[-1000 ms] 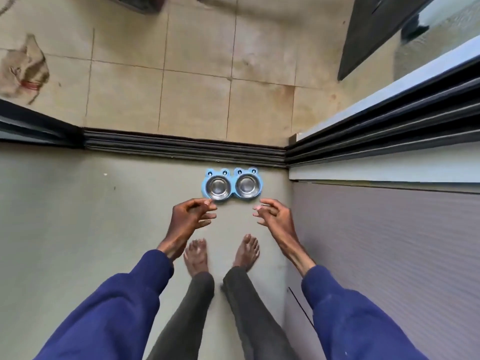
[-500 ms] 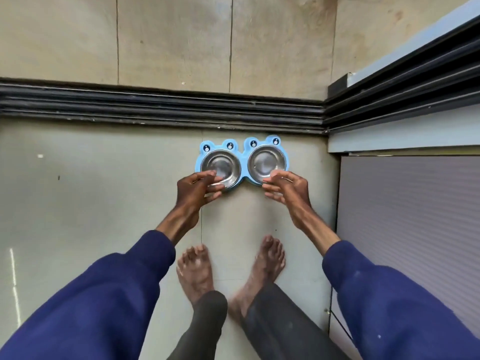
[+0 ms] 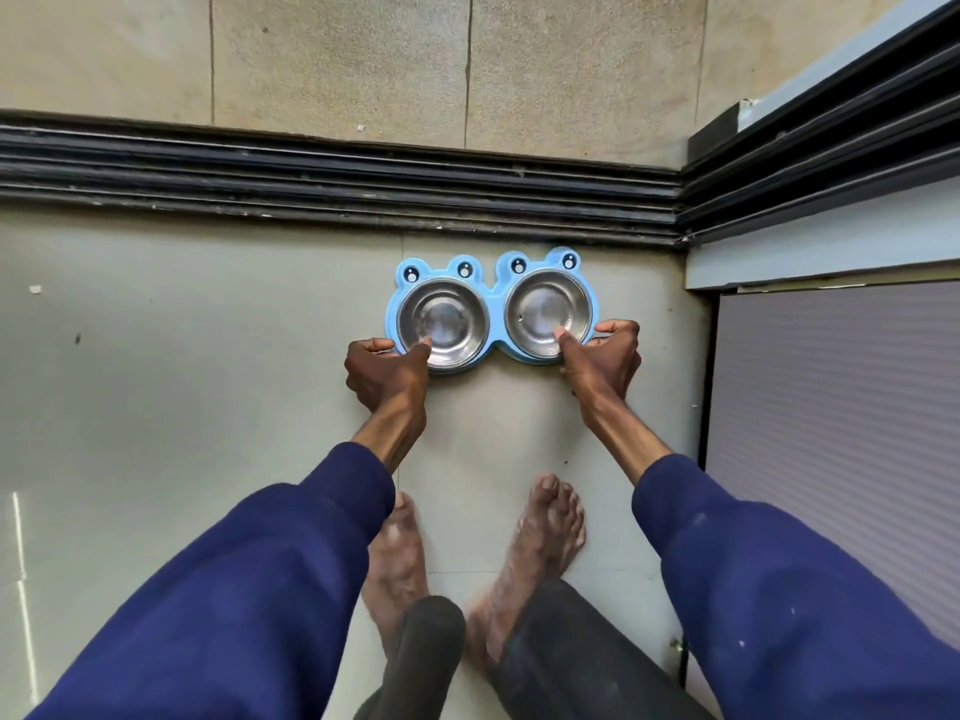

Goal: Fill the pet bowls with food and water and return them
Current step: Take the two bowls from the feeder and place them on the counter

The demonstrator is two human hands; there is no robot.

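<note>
Now both hands grip feeder (image 3: 492,296), just before door track (image 3: 332,184): left hand (image 3: 387,374) on left bowl (image 3: 442,324) edge, right hand (image 3: 605,358) on right bowl (image 3: 546,313) edge, thumbs inside. Bowls empty.

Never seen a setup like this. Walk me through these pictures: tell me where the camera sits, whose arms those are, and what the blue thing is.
There is no machine here. One camera sits on a person's head, looking down, so the blue-sleeved arms are that person's own. Down at the floor, beside a dark sliding-door track, is a blue stand with cartoon eyes, holding two steel bowls, both apparently empty. The left hand and right hand each grip the stand's near edge, thumb over a bowl's rim, fingers curled round the edge. Bare feet show below.
</note>
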